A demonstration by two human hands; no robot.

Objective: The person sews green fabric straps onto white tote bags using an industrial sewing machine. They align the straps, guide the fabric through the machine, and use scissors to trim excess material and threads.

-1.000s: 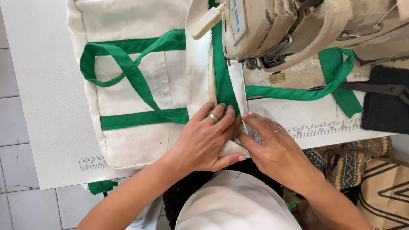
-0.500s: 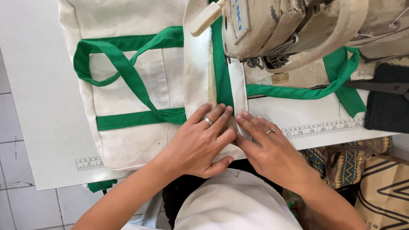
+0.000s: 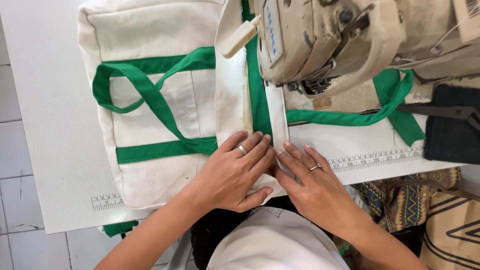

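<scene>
At the left and centre of the frame a cream canvas bag (image 3: pixel 150 125) with green webbing straps (image 3: pixel 150 95) is spread flat on the white table (image 3: pixel 45 150); the straps and a green band across the panel appear already stitched down, so that part of the work is judged done. In the lower centre the left hand (image 3: pixel 232 175) is laid palm down on the folded cream edge (image 3: pixel 230 100) of the bag, fingers close together and extended, pressing rather than gripping. Just to its right the right hand (image 3: pixel 310 185) is placed flat as well, fingers slightly spread, its fingertips touching the narrow cream strip that runs beside the green binding (image 3: pixel 259 110) toward the sewing machine (image 3: pixel 325 45) in the upper right. The seam along this edge is judged unfinished, since the fabric is being held in line below the presser foot. Further right, a loose green strap (image 3: pixel 400 100) is seen lying under the machine, beside a dark object (image 3: pixel 450 135) at the right edge.
</scene>
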